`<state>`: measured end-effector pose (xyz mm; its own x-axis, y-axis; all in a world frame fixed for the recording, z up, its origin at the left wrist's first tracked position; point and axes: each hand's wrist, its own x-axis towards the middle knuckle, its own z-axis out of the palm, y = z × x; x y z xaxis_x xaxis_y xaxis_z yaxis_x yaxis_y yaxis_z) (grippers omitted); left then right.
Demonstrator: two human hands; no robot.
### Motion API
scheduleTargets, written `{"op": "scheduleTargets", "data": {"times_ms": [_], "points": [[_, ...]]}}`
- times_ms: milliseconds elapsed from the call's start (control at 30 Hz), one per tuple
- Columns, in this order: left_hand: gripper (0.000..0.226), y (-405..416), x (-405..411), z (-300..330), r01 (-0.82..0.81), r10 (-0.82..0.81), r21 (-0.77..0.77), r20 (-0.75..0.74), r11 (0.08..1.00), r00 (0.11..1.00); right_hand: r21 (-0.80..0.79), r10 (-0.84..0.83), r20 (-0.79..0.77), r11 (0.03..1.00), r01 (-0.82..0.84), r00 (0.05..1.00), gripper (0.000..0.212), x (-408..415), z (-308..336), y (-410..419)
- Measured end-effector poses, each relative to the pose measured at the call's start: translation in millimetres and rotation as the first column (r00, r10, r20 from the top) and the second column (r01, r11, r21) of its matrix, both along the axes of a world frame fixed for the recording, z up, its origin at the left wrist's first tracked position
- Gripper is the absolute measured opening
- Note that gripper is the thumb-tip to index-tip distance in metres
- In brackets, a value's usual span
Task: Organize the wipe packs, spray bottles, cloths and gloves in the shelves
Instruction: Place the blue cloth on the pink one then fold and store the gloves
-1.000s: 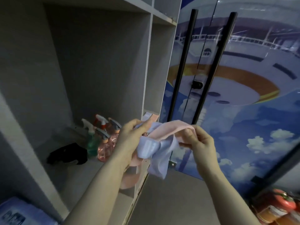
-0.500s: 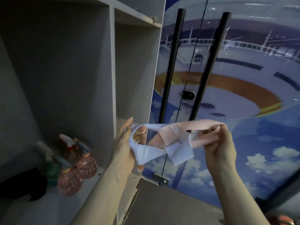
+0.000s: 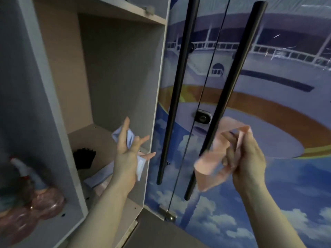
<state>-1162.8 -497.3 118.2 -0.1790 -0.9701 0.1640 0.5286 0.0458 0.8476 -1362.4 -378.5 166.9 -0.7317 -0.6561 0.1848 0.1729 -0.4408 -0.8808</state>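
The two bare forearms come up from the bottom edge. The right hand point(image 3: 248, 158), at about four o'clock, has its fingers point(image 3: 231, 154) curled round a pink cloth point(image 3: 213, 158), which loops up over the top of the hand and hangs in a limp fold below it, in front of the lower end of the right-hand door handle point(image 3: 227, 97). The left hand point(image 3: 128, 154), just left of centre, is raised before the open front of the shelf unit; its fingers point(image 3: 125, 129) are spread and mostly straight, yet a pale blue cloth point(image 3: 129, 137) is caught against the palm, one end showing above the hand and another hanging below by the thumb. The two cloths are apart, one in each hand.

Down at eight o'clock, in the left compartment, stand pink spray bottles point(image 3: 48, 201) with a light trigger head above them, blurred and close to the dividing panel point(image 3: 52, 108). In the middle compartment, beyond the left wrist, folded cloths point(image 3: 100, 178) in blue and pink lie on the shelf board point(image 3: 93, 135), partly hidden by the arm. Behind them, toward nine o'clock, sits a dark bundle point(image 3: 85, 156); I cannot tell what it is.

Farther back, from one to five o'clock, closed doors point(image 3: 286, 176) carry a printed picture of sky, clouds and a white ship, with two long black handles and a small metal lock point(image 3: 203, 117) between them.
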Motion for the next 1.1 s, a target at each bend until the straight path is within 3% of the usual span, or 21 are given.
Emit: {"op": "scheduleTargets", "data": {"times_ms": [100, 233, 433, 600, 700, 800, 867, 967, 1100], "points": [[0.051, -15.5, -21.5, -3.7, -0.006, 0.006, -0.002, 0.058, 1.000, 0.998, 0.017, 0.145, 0.005, 0.989, -0.145, 0.989, 0.030, -11.9, -2.4, -30.3], [0.050, -37.5, -34.1, -7.8, -0.044, 0.063, -0.075, 0.271, 0.996, 0.960, 0.055, 0.358, -0.003, 0.932, -0.358, 0.934, 0.030, -28.8, 3.4, -70.5], [0.070, -80.8, -44.8, -1.3, 0.124, -0.137, 0.060, 0.311, 0.990, 0.941, 0.115, 0.645, -0.028, 0.761, -0.638, 0.764, 0.027, -35.8, 21.3, -135.2], [0.063, -124.5, -42.8, 11.1, 0.291, -0.288, 0.041, 0.323, 0.956, 0.901, 0.113, 0.780, -0.080, 0.626, -0.772, 0.621, 0.029, -28.9, 35.4, -200.4], [0.055, -145.3, -45.8, 11.9, 0.255, -0.251, 0.039, 0.367, 0.966, 0.896, 0.068, 0.836, -0.073, 0.548, -0.834, 0.544, 0.028, -29.8, 36.0, -236.0], [0.064, -157.6, -47.1, 3.9, 0.217, -0.226, 0.073, 0.460, 0.973, 0.859, 0.059, 0.894, -0.052, 0.447, -0.893, 0.444, 0.029, -32.5, 34.1, -265.0], [0.066, -161.8, -44.7, 1.9, 0.210, -0.230, 0.094, 0.382, 0.973, 0.895, 0.059, 0.927, -0.039, 0.375, -0.925, 0.373, 0.028, -30.0, 32.8, -280.9], [0.058, -163.6, -37.9, 5.4, 0.255, -0.277, 0.123, 0.223, 0.959, 0.935, 0.076, 0.939, -0.062, 0.342, -0.937, 0.337, 0.030, -20.9, 29.5, -306.3], [0.043, -172.0, -15.0, 5.8, 0.162, -0.173, 0.064, 0.270, 0.985, 0.947, 0.101, 0.918, -0.060, 0.397, -0.912, 0.393, 0.028, -11.3, 26.4, -342.6]]}}
